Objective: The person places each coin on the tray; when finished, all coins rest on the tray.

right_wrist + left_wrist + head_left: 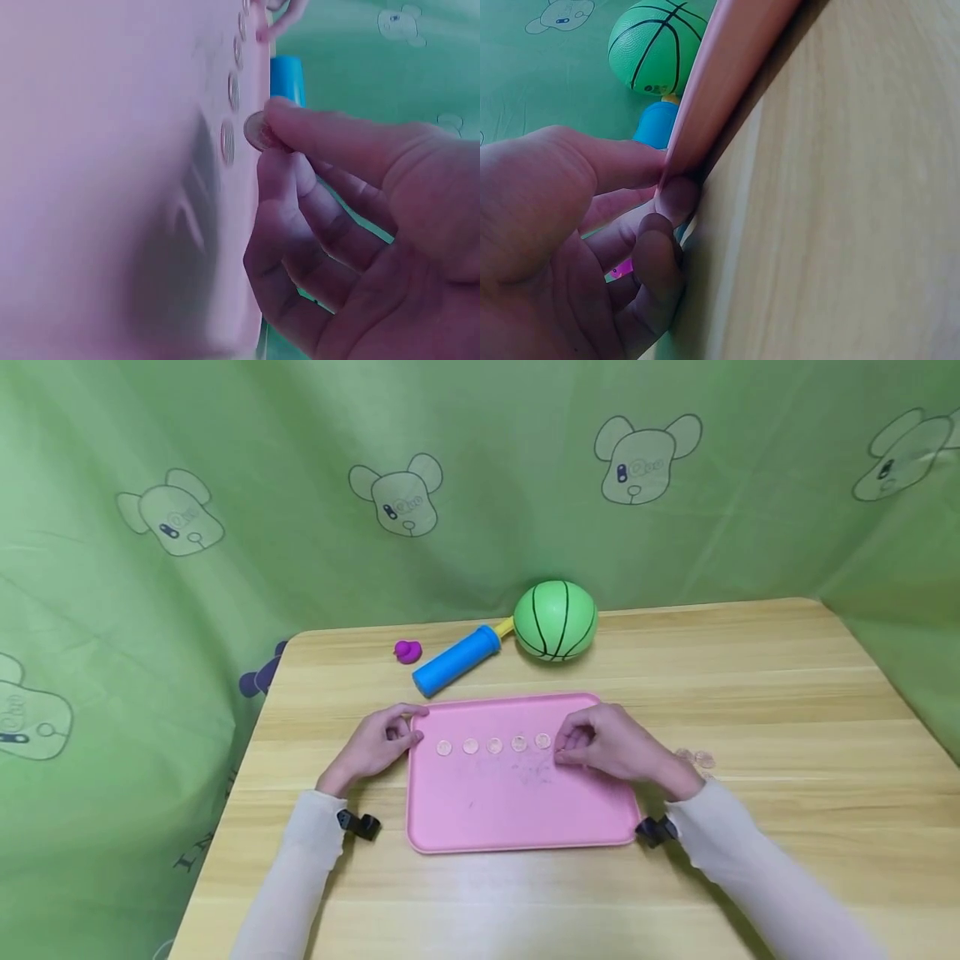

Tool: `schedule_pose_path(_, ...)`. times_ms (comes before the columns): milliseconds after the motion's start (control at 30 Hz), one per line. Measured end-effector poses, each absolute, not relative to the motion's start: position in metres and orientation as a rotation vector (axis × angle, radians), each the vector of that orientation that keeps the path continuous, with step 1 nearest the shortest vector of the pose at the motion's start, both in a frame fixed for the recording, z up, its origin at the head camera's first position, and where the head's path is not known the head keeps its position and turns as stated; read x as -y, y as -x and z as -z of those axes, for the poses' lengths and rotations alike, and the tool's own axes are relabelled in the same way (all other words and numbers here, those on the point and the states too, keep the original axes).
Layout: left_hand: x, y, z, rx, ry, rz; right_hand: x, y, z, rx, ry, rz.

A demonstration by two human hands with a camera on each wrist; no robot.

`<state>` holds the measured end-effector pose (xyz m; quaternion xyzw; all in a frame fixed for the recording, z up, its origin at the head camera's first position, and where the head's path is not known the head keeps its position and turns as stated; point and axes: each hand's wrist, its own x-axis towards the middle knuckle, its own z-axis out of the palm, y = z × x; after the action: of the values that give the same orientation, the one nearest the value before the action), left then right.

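Several coins (pixel 494 746) lie in a row across the upper half of a pink tray (pixel 517 827). Between thumb and fingertips my right hand (pixel 611 743) pinches another coin (pixel 259 131), held just off the tray surface at the row's right end. In the right wrist view the nearest lying coin (pixel 228 142) is close beside the held one, apart from it. My left hand (pixel 377 741) grips the tray's left rim near its upper corner. The left wrist view has the thumb on one side of the rim (pixel 705 97) and fingers on the other.
A few more coins (pixel 703 760) lie on the wooden table (pixel 810 710) right of the tray, partly behind the right wrist. Behind the tray are a blue hand pump (pixel 457 662), a green ball (pixel 556 621) and a small purple duck (pixel 408 652). Green cloth (pixel 495 435) hangs around the table.
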<state>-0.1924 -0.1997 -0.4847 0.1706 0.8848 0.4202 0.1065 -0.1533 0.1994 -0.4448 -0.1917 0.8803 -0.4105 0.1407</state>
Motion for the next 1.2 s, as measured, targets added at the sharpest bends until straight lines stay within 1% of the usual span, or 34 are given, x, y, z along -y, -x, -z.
schedule_pose_path(367, 0.199, 0.193, 0.481, -2.615, -0.487, -1.216, -0.128, 0.162, 0.437, -2.461, 0.599, 1.225)
schedule_pose_path(633, 0.2, 0.193, 0.483, -2.613, -0.494, -1.231, -0.082, 0.169, 0.446, -2.426, 0.75, 1.137)
schedule_pose_path(933, 0.201, 0.194, 0.484, -2.615, -0.496, -1.228, -0.048, 0.168, 0.455, -2.454, 0.893, 1.022)
schedule_pose_path(1200, 0.202, 0.196, 0.486, -2.6, -0.51, -1.244, -0.033, 0.169, 0.451, -2.52, 0.909, 0.954)
